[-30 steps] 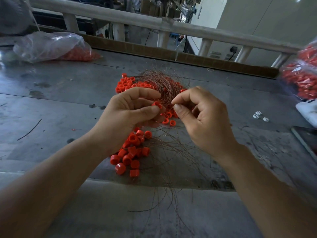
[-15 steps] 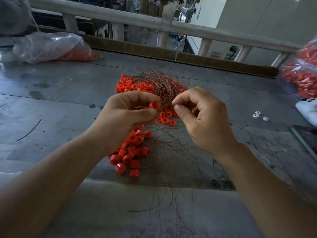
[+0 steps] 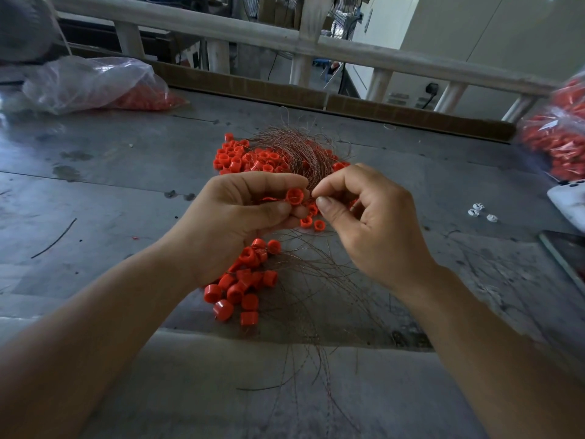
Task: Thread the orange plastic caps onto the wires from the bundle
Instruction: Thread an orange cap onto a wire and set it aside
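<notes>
My left hand point(image 3: 243, 217) pinches one orange cap point(image 3: 295, 196) between thumb and fingers, its open end turned toward my right hand. My right hand point(image 3: 367, 223) pinches a thin wire end just right of that cap, thumb and forefinger together. The bundle of thin brown wires point(image 3: 300, 150) lies on the table behind my hands. Loose orange caps point(image 3: 243, 158) are heaped to its left. Below my left hand sits a cluster of caps on wires point(image 3: 243, 286), whose strands point(image 3: 316, 312) fan out toward the table's near edge.
A clear bag of orange caps point(image 3: 95, 83) lies at the far left, another bag point(image 3: 560, 137) at the right edge. Small white pieces point(image 3: 478, 210), a white object point(image 3: 569, 198) and a dark flat item point(image 3: 566, 251) lie to the right. A wooden rail point(image 3: 285, 39) runs behind the grey table point(image 3: 95, 191).
The cap in my left hand has turned so its open end faces right. My right thumb and forefinger have drawn closer to the cap with the wire end.
</notes>
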`<state>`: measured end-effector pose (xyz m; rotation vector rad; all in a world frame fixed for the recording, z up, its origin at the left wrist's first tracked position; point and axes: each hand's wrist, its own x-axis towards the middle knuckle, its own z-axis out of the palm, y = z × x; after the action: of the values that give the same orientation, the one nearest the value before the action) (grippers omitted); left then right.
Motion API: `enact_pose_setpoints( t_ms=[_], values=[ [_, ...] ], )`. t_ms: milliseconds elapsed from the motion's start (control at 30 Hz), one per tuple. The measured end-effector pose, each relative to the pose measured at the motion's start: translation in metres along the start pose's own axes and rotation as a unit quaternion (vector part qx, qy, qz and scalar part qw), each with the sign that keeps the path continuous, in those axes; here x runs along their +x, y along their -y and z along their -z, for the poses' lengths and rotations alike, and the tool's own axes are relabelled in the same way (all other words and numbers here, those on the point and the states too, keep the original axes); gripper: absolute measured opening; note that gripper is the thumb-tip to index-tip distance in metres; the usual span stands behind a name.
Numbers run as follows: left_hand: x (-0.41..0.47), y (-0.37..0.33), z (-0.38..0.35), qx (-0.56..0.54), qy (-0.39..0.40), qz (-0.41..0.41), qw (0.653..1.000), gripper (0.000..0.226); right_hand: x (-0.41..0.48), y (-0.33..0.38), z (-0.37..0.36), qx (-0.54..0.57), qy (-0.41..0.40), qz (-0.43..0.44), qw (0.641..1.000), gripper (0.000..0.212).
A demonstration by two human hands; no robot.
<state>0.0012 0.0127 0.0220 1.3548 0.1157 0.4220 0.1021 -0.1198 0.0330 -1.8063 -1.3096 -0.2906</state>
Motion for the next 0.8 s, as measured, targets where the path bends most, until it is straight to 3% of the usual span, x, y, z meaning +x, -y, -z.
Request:
enact_pose_setpoints(
  t_ms=[800],
  values=[
    [-0.0007,-0.0016,-0.0018,-0.047,0.023,0.016,0.998,0.033,0.0,0.0002,0.0007,-0.002,0.016,-0.013,1.0,0.005]
  ],
)
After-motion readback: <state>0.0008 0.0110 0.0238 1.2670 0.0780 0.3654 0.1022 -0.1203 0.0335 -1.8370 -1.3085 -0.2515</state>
